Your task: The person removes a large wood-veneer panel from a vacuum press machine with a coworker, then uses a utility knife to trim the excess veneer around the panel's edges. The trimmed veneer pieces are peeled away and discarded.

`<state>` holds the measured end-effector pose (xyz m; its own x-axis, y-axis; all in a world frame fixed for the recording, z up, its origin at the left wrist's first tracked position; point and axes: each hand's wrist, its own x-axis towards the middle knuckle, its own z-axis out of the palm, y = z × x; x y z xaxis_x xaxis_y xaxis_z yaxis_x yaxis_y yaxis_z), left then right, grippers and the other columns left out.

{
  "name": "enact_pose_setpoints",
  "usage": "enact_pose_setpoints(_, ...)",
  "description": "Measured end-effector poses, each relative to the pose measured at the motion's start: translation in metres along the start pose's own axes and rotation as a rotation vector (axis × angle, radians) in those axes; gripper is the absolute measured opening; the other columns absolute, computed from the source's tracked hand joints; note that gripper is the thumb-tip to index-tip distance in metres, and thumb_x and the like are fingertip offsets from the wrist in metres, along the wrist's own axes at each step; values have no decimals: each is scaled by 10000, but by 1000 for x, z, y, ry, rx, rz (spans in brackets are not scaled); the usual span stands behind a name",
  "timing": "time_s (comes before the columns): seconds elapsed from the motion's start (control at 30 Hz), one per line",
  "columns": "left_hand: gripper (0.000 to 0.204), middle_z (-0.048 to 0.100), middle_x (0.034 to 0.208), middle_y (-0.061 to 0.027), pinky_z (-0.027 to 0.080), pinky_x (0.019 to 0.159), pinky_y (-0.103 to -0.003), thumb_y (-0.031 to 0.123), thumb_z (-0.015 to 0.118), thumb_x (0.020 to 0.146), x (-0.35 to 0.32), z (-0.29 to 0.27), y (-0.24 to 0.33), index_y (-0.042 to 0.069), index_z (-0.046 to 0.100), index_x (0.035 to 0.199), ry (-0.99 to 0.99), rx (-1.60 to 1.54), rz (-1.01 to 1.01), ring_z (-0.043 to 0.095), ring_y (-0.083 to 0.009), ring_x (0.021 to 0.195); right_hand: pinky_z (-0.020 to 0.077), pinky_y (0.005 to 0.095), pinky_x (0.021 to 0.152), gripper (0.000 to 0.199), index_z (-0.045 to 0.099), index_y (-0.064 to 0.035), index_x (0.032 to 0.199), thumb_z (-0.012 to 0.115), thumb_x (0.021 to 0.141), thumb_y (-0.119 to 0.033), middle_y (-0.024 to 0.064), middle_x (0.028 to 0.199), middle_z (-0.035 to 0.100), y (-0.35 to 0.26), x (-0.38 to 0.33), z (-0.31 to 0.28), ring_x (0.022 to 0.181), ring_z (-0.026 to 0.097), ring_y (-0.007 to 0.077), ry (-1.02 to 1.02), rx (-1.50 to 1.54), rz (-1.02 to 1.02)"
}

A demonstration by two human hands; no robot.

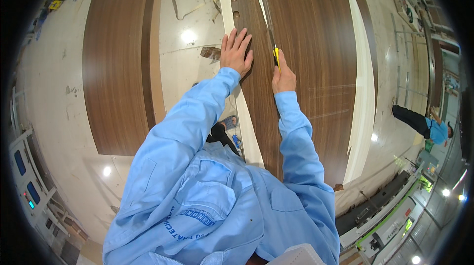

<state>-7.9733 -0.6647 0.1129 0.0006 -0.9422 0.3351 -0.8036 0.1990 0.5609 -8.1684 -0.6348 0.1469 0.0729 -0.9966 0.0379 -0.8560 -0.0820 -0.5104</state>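
A large walnut-brown wooden door panel (306, 43) lies flat in front of me, with pale edges along both long sides. My left hand (236, 52) rests flat on the panel near its left edge, fingers spread. My right hand (283, 76) grips a yellow utility knife (276, 56), its tip on the panel surface along a thin straight strip that runs away from me. Two small round holes (235, 6) sit in the panel beyond my left hand. Both arms wear light blue sleeves.
A second brown panel (118, 62) lies to the left on the pale, scuffed floor (187, 28). A small scrap (211, 53) lies between the panels. A person in blue (425, 124) stands at the right. Machines (390, 215) line the lower right; a cabinet (24, 181) stands at the left.
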Motion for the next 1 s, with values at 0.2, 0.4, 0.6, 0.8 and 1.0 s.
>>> enact_pose_setpoints(0.2, 530, 432, 1543, -41, 188, 1225, -499, 223, 646, 886, 1, -2, 0, 152, 534, 1400, 3, -2, -5, 305, -319, 1469, 551, 516, 713, 618, 367, -209, 1549, 575, 975, -113, 200, 889, 677, -17, -5, -6, 803, 684, 383, -18, -125, 69)
enact_pose_setpoints(0.4, 508, 438, 1541, -39, 180, 1222, -512, 239, 631, 900, -2, 3, -3, 150, 544, 1392, 19, -7, 3, 305, -319, 1468, 560, 494, 700, 603, 374, -224, 1546, 566, 983, -126, 175, 841, 659, -30, -43, -44, 773, 682, 363, -160, -262, 133)
enact_pose_setpoints(0.6, 480, 464, 1524, -24, 186, 1215, -518, 283, 626, 906, -3, 14, -11, 180, 576, 1372, 58, 2, 41, 326, -319, 1454, 527, 501, 678, 616, 383, -247, 1540, 552, 967, -96, 179, 807, 627, -20, -140, -70, 725, 644, 370, -200, -210, 197)
enact_pose_setpoints(0.8, 482, 501, 1490, -44, 195, 1202, -546, 335, 613, 890, -2, 18, -12, 174, 602, 1345, 104, 3, 105, 355, -335, 1431, 497, 468, 691, 628, 406, -229, 1532, 546, 941, -71, 166, 819, 606, -19, -249, -104, 742, 611, 366, -266, -153, 344)
enact_pose_setpoints(1.0, 483, 500, 1498, -50, 220, 1197, -517, 329, 592, 918, 2, 28, -26, 184, 576, 1378, 77, 91, 160, 367, -335, 1432, 492, 442, 665, 619, 419, -246, 1527, 525, 948, -56, 135, 783, 567, -24, -350, -133, 720, 596, 339, -304, -170, 450)
